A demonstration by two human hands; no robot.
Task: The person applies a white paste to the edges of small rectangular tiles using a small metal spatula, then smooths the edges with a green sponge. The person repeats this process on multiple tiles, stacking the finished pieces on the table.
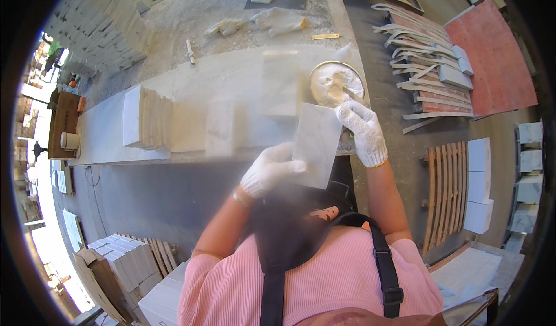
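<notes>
A pale marble tile (317, 146) with grey veins is tilted in front of me, just off the bench's near edge. My left hand (271, 168), in a white knit glove, grips its lower left side with the thumb across the face. My right hand (363, 132), gloved alike, is closed at the tile's upper right corner; what its fingers hold is hidden. Just above these fingers a narrow flat tool (353, 96) shows against the round tub (361, 78) of white paste. I cannot tell whether it is held or rests in the tub.
On the bench (191, 82) stand a tile stack (142, 117) and tile blocks (279, 88), blurred by a haze. Farther back lie loose gloves (278, 22) and a yellowish strip (325, 36). Right of the bench are pale straps (414, 59) on a red board and a wooden pallet (445, 192).
</notes>
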